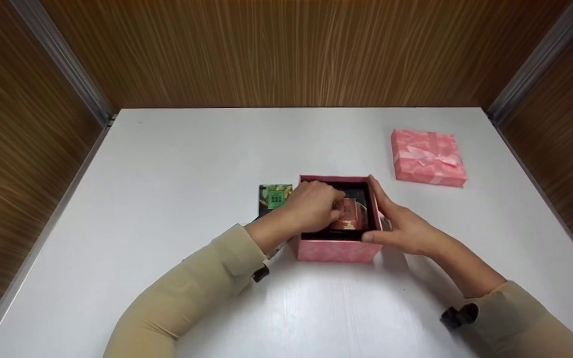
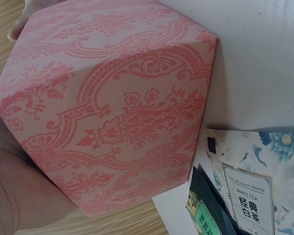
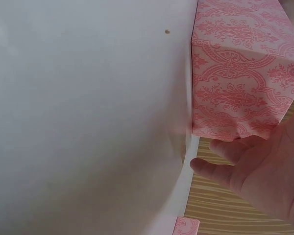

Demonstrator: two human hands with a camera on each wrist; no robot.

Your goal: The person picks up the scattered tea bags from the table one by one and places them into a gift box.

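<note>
open pink patterned box [image 1: 337, 248] upright mid-table; small reddish packet [image 1: 348, 211] lies inside it.

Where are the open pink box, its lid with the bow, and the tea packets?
open pink box [image 1: 336, 250], head view, on its front wall
lid [image 1: 428, 158], head view, on the bow
tea packets [image 2: 257, 196], left wrist view, on the white tea label

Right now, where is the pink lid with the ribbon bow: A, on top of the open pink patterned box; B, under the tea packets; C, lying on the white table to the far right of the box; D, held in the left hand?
C: the pink lid with the ribbon bow lies flat on the white table, apart from the open pink patterned box, and neither hand touches it.
</note>
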